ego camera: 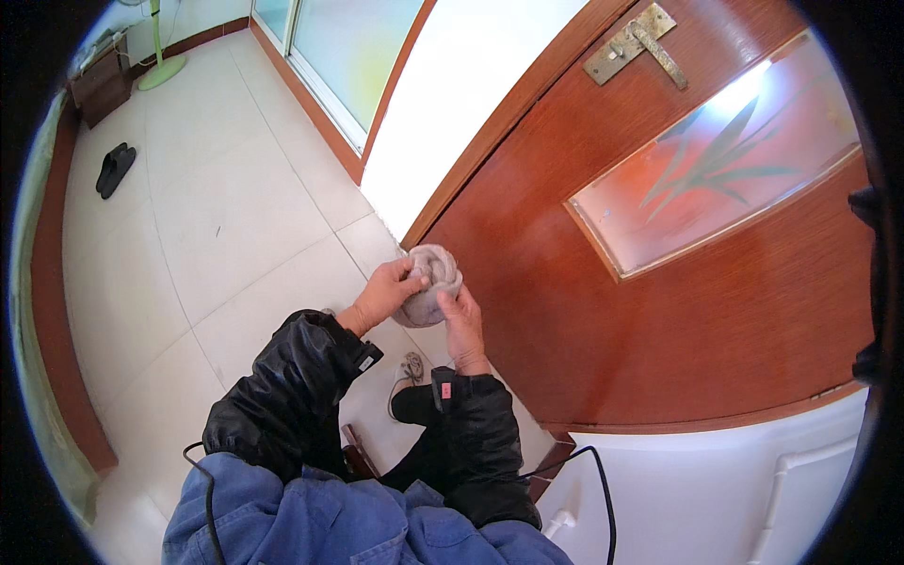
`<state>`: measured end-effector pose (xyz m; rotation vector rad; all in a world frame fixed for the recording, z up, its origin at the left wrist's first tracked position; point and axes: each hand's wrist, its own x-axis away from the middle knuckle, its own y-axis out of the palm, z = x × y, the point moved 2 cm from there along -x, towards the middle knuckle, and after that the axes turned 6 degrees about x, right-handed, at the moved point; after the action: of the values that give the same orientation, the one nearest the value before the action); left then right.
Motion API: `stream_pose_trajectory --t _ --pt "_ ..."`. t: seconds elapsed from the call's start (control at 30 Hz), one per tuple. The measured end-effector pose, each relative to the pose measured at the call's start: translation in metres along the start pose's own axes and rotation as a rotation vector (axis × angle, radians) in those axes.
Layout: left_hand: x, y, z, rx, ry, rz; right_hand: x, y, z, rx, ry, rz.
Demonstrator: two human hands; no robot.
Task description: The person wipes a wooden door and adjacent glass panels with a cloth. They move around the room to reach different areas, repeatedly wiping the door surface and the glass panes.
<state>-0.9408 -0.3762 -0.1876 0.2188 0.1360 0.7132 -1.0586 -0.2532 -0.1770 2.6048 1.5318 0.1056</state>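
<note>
Between both hands is a rolled, greyish-beige cloth bundle (427,300), its kind not clear, raised above the tiled floor near the lower corner of the door frame. My left hand (385,289) grips its left side, with the thumb on top by the folds. My right hand (464,325) holds the lower right side, thumb on the front and fingers around the edge. The fingers behind the bundle are partly hidden. Black sleeves cover both forearms over blue clothing. Beneath the hands, a laced shoe (409,371) shows on the floor.
A reddish-brown wooden door (537,282) with a metal handle (657,53) and a patterned glass panel (713,162) stands at the right. Black slippers (116,171) lie at the far left, near a green fan base (162,73). A sliding glass door (346,63) is at the top.
</note>
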Motion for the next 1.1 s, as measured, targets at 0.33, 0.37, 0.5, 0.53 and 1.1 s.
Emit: stream_pose_trajectory --t 0.33,0.37,0.5,0.53,1.1 --pt "0.011 -0.015 0.006 0.018 0.103 0.126 0.0 0.003 0.015 0.229 0.034 0.134" --pt "0.012 -0.014 0.007 0.037 0.078 0.128 0.002 0.005 0.014 0.111 0.023 0.088" --pt "0.013 -0.014 0.008 0.221 0.01 0.197 0.007 0.009 0.009 -0.056 0.069 0.014" --pt "0.014 -0.016 0.006 0.245 -0.06 0.221 0.008 0.01 0.007 -0.029 0.094 -0.008" --pt "0.019 0.018 -0.001 -0.495 0.121 -0.208 0.007 -0.01 0.004 -0.076 -0.065 0.158"
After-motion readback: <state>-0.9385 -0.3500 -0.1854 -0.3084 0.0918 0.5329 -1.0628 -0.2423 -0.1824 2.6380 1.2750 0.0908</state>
